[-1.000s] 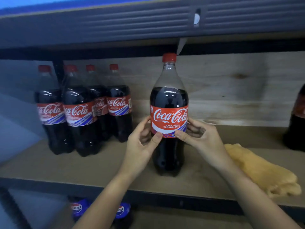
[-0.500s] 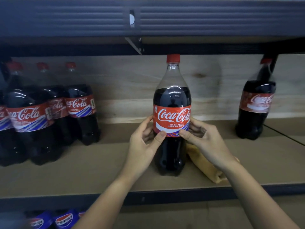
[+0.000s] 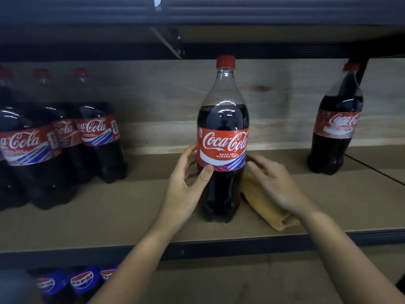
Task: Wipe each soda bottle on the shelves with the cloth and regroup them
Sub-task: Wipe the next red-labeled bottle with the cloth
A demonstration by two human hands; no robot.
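Wooden shelf (image 3: pixel 122 218) carrying everything; cluster of Coca-Cola bottles (image 3: pixel 65 150) at left, lone Coca-Cola bottle (image 3: pixel 335 128) far right; centre Coca-Cola bottle (image 3: pixel 222 139) upright mid-shelf, gripped by left hand (image 3: pixel 186 185), thumb on label; yellow cloth (image 3: pixel 263 205) just right of its base; right hand (image 3: pixel 274 183) relaxed, hovering over cloth.

The shelf (image 3: pixel 114 218) carries a cluster of bottles (image 3: pixel 65 150) at left, one bottle (image 3: pixel 222 154) mid-shelf, a cloth (image 3: pixel 265 207) touching it, another bottle (image 3: pixel 335 132) at right.
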